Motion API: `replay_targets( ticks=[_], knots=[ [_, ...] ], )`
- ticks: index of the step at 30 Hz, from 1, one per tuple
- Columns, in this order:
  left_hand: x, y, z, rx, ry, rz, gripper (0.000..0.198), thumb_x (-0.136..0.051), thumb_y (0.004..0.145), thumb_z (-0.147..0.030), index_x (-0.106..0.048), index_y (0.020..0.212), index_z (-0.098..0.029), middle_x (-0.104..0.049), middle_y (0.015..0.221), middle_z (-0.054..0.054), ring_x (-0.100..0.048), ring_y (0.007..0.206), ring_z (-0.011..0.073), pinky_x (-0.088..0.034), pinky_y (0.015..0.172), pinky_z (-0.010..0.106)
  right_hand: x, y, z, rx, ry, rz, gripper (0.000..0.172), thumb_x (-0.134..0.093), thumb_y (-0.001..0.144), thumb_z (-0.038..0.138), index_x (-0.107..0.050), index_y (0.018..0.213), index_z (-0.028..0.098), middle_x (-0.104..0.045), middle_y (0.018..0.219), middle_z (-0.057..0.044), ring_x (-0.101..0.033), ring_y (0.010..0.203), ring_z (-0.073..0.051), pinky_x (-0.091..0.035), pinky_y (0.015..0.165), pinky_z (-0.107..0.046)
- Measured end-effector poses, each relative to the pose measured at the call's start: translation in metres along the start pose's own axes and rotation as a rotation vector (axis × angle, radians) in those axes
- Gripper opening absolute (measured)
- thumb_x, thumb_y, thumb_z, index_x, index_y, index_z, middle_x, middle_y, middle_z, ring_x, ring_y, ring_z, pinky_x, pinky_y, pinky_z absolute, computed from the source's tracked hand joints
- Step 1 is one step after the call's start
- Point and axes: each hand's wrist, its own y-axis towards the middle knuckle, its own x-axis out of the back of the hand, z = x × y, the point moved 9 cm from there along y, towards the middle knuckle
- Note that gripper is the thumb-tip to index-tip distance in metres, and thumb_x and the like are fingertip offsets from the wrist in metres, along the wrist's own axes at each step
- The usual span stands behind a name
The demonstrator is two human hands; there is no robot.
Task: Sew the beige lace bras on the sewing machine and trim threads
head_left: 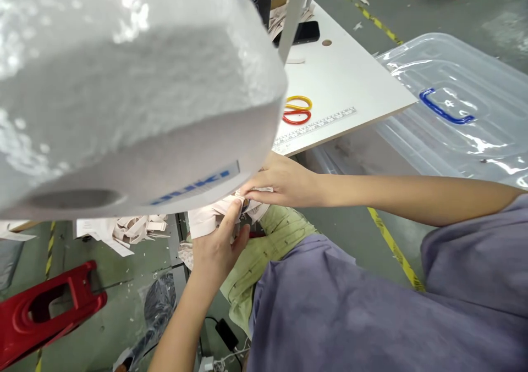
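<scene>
A large white sewing machine head point(144, 86) with blue lettering fills the upper left and hides part of the work. Below its edge, my left hand point(216, 245) pinches a pale pink fabric piece point(204, 221) between thumb and fingers. My right hand point(284, 182) reaches in from the right, its fingers closed on the same fabric close to my left thumb. The fingertips of the right hand are partly covered by the machine. Light green cloth point(264, 251) lies on the lap under both hands.
On the white table point(350, 70) are scissors point(297, 110), a clear ruler point(322, 125) and a black phone point(307, 32). A lidded clear bin point(454, 92) stands right. Fabric strips point(138, 229) and a red stool point(53, 311) are at left.
</scene>
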Motion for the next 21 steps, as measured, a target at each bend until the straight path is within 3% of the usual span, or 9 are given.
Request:
replay_targets(
  ticks=[4, 11, 17, 21],
  knots=[
    [-0.005, -0.001, -0.003, 0.146, -0.046, 0.017, 0.064, -0.068, 0.089, -0.035, -0.046, 0.149, -0.027, -0.075, 0.107, 0.008, -0.070, 0.084, 0.0228, -0.051, 0.068, 0.028, 0.000, 0.001, -0.006, -0.061, 0.043, -0.013, 0.013, -0.062, 0.090, 0.021, -0.075, 0.087, 0.022, -0.070, 0.094, -0.004, -0.060, 0.090, -0.017, -0.045, 0.085, -0.032],
    [-0.006, 0.000, -0.008, 0.144, 0.021, -0.039, 0.061, -0.066, 0.090, -0.031, -0.048, 0.148, -0.028, -0.073, 0.113, 0.012, -0.069, 0.095, 0.0262, -0.053, 0.079, 0.033, -0.001, 0.002, -0.008, -0.084, 0.032, 0.002, 0.012, -0.063, 0.090, 0.022, -0.075, 0.088, 0.022, -0.072, 0.098, -0.004, -0.062, 0.095, -0.018, -0.047, 0.089, -0.034],
    [0.002, 0.000, -0.009, 0.119, 0.057, 0.029, 0.059, -0.064, 0.091, -0.030, -0.049, 0.148, -0.027, -0.075, 0.108, 0.010, -0.070, 0.097, 0.0255, -0.053, 0.073, 0.028, -0.003, -0.015, 0.007, 0.174, -0.146, -0.108, 0.021, -0.052, 0.096, 0.017, -0.070, 0.104, 0.024, -0.072, 0.101, -0.004, -0.063, 0.102, -0.017, -0.049, 0.092, -0.033],
    [0.009, 0.005, -0.004, 0.052, -0.045, 0.135, 0.062, -0.062, 0.093, -0.029, -0.044, 0.151, -0.029, -0.072, 0.118, 0.010, -0.069, 0.108, 0.0267, -0.055, 0.083, 0.032, -0.010, -0.016, 0.006, 0.198, -0.307, -0.006, 0.027, -0.048, 0.098, 0.017, -0.069, 0.107, 0.031, -0.073, 0.105, -0.001, -0.061, 0.103, -0.016, -0.047, 0.095, -0.036]
  ],
)
